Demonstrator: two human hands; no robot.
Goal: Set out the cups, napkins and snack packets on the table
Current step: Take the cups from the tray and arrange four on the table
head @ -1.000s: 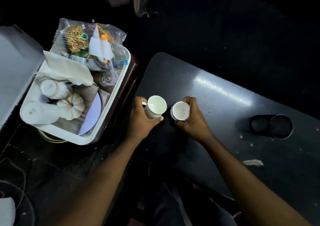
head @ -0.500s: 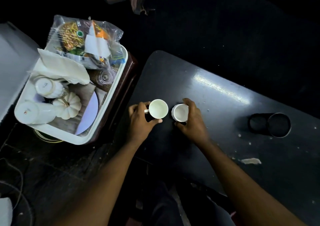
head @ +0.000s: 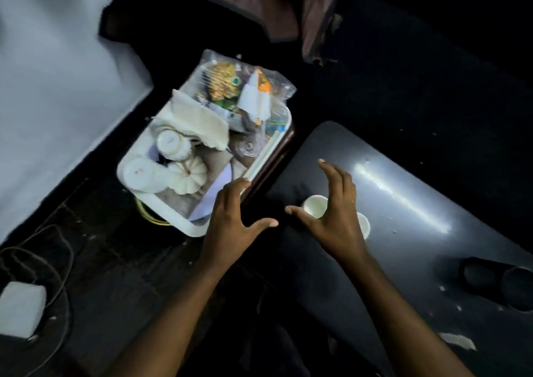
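Cups [head: 315, 205] stood on the dark surface [head: 403, 203] at centre frame, one half hidden behind the right hand [head: 331, 218], which hovered spread and empty. Left hand [head: 230, 218], also spread and empty, hung over the tray [head: 269, 157] corner. Napkins [head: 199, 119] and snack packets [head: 230, 88] lay upper centre in the tray: soft, light, probably crinkly and slippery, best pinched at an edge.

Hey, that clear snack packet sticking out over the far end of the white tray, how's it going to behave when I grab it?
The snack packet looks like thin, crinkly clear plastic, so it will probably flop and sag rather than stay flat. Its glossy film may be slippery. It overhangs the white tray and overlaps the napkin, so lifting it might drag that along.
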